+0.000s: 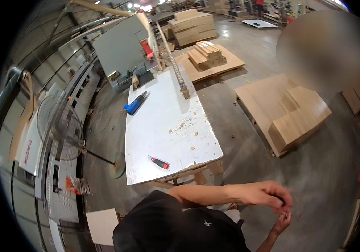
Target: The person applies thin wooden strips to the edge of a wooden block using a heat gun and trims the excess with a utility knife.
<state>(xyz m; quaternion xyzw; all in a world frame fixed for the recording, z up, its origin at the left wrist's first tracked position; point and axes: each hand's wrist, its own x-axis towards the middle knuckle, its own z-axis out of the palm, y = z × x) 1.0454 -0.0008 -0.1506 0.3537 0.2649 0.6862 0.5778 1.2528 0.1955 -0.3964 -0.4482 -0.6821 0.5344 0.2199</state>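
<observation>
My left hand (274, 196) reaches across my body to the right, its fingers curled, with a dark gap or small dark thing among them. Just below, the fingers of my right hand (283, 219) bend up against the left fingertips. What they hold, if anything, I cannot make out. Both hands are off to the right of the white-topped workbench (154, 136), over the floor. A red and black utility knife (159, 163) lies near the bench's front edge. Farther back on the left lies a blue heat gun (135, 103).
Wood chips (182, 126) litter the bench's right side. A long wooden bar (173, 63) rests at its far end. Right of it, a low pallet (257, 98) bears wooden panels (301, 117); another stack (207, 54) stands behind. At left are a standing fan (60, 128) and a long machine.
</observation>
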